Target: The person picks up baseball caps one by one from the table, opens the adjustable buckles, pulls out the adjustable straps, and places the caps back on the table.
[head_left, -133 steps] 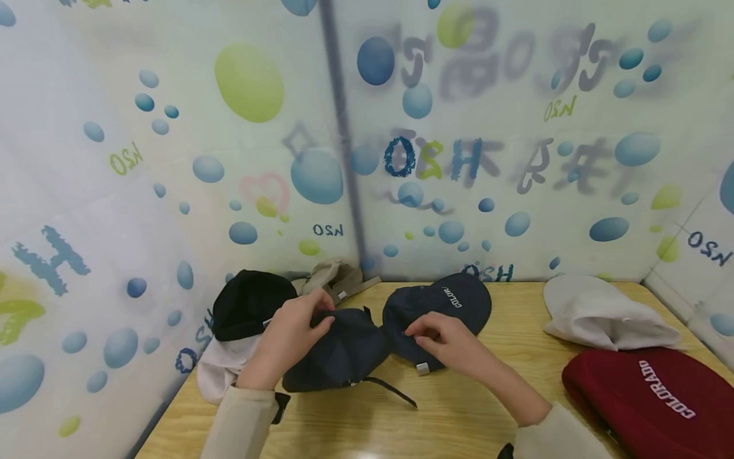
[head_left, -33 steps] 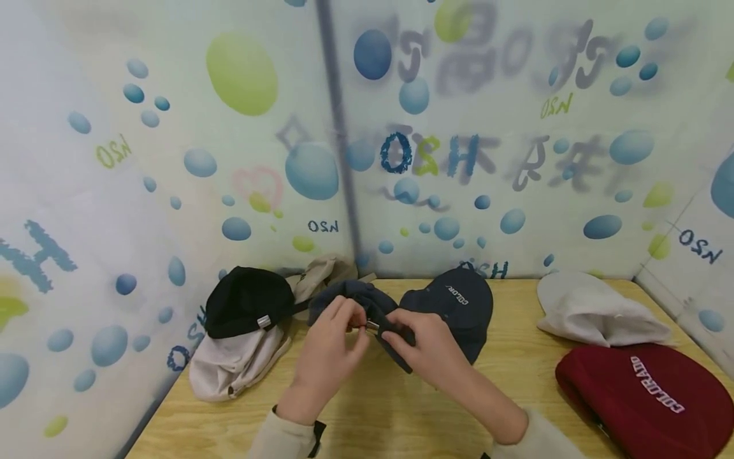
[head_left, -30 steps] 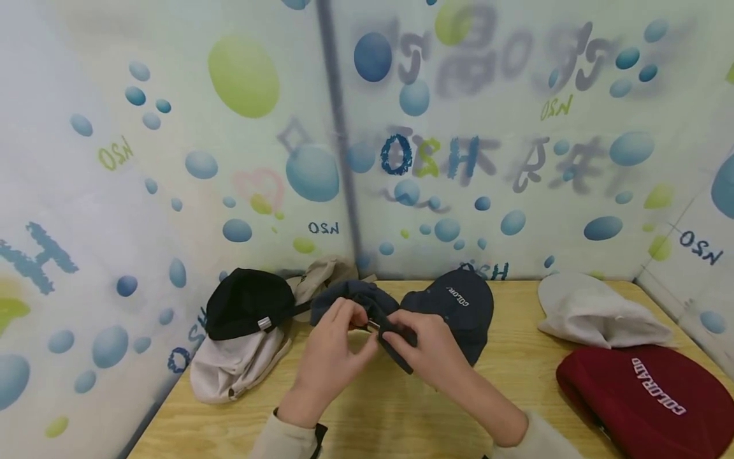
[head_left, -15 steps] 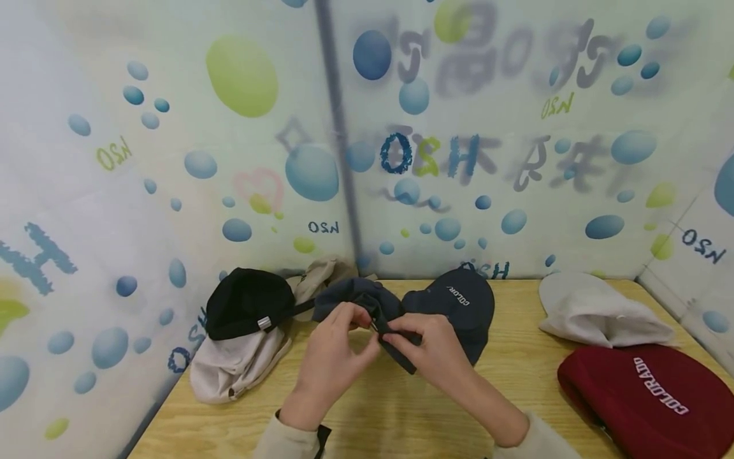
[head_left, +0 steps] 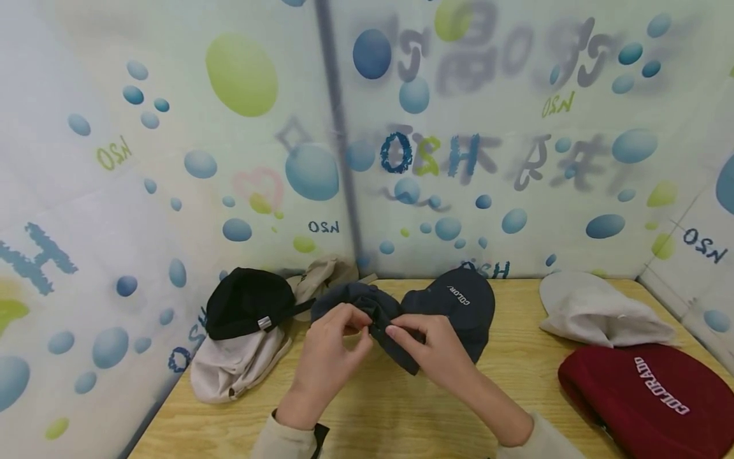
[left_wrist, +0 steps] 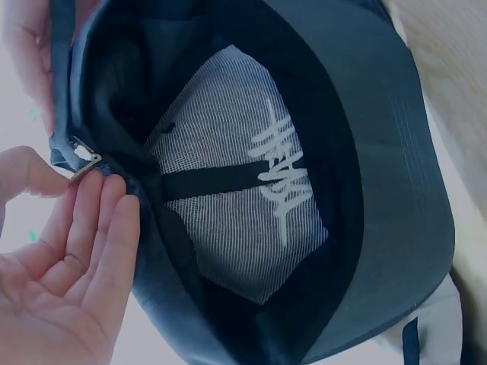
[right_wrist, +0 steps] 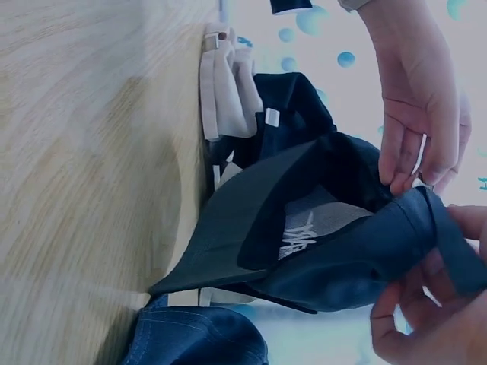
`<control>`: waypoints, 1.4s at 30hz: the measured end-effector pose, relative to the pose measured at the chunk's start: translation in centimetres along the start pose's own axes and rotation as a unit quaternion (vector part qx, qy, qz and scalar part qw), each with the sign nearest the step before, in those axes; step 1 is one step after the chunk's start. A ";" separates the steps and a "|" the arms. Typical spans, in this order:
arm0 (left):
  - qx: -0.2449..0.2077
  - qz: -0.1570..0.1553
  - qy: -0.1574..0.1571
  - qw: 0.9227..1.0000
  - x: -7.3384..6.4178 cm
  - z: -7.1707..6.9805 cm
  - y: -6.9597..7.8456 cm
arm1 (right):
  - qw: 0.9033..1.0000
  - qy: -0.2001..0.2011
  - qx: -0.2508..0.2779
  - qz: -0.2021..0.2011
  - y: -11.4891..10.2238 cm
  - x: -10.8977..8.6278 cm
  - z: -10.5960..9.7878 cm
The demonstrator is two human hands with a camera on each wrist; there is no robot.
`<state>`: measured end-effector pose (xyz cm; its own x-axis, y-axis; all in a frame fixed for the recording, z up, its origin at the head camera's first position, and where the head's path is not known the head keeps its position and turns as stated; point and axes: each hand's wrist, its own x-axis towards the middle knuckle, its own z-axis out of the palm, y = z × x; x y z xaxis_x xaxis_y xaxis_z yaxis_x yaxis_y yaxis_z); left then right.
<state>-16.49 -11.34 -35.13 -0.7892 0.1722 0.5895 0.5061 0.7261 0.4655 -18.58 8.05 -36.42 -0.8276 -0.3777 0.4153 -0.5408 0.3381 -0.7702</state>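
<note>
A dark navy baseball cap (head_left: 358,294) is held up over the table, its lined inside showing in the left wrist view with white lettering on the striped lining. My left hand (head_left: 329,357) pinches the small metal buckle (left_wrist: 85,169) on the cap's back strap between thumb and fingers. Close beside it, my right hand (head_left: 437,349) holds the dark strap (right_wrist: 459,247) at the back of the same cap, the strap's end running across its fingers in the right wrist view. The fingers partly hide where strap and buckle meet.
A second navy cap (head_left: 459,299) lies just behind my right hand. At the left, a black cap (head_left: 249,303) rests on a pale pink cap (head_left: 237,370), with a beige cap (head_left: 329,274) behind. A white cap (head_left: 602,312) and a red cap (head_left: 648,398) lie at the right.
Earlier the cap hung from my left hand with its strap dangling and my right hand apart. Both hands have since come together at strap and buckle; within the last second only fingers shift slightly.
</note>
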 end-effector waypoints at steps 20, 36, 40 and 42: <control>-0.076 -0.055 -0.064 0.994 -0.4 0.2 -0.7 | 0.997 -0.013 0.042 0.067 -0.2 0.2 -0.3; 0.034 0.072 -0.013 0.997 -0.4 1.2 -0.5 | 0.996 -0.041 0.059 0.052 0.1 0.2 -0.8; 0.040 0.084 -0.003 0.996 -0.5 1.4 -0.5 | 0.996 -0.048 0.060 0.053 0.1 0.2 -0.8; 0.042 0.084 -0.002 0.996 -0.5 1.4 -0.5 | 0.995 -0.052 0.060 0.052 0.1 0.1 -0.8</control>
<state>-16.87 -10.85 -36.61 -0.6974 0.2989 0.6514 0.6006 0.7396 0.3037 -18.87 8.72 -36.04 -0.8552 -0.4348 0.2822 -0.4251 0.2767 -0.8618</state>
